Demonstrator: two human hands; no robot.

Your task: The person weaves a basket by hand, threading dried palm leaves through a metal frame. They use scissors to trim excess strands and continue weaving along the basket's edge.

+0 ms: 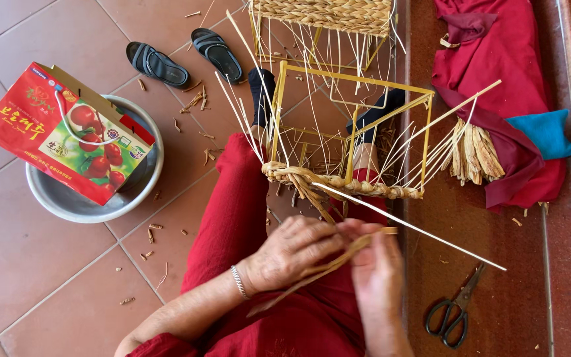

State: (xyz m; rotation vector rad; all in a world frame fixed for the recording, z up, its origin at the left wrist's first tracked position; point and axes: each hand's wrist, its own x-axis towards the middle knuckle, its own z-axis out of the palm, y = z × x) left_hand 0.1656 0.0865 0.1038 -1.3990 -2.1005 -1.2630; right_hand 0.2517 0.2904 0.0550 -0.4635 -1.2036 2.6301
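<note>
Terracotta tile floor (41, 264) — both hands, left hand (292, 251) and right hand (378, 271), grip clamped on a straw strand (328, 264), yellow basket frame (351, 139) at twelve o'clock.

sleeves: red, pushed up at the lower left
trousers: loose red cloth
socks: black
left wrist: silver beaded bracelet (238, 282)

A: Where does the single head view look from?

B: From above the seated person, facing almost straight down onto the lap and the tiled floor (47, 264) (feet point toward the top edge).

A: How near?

B: Close: the hands fill the lower centre, with the floor around them reaching every edge.
</note>
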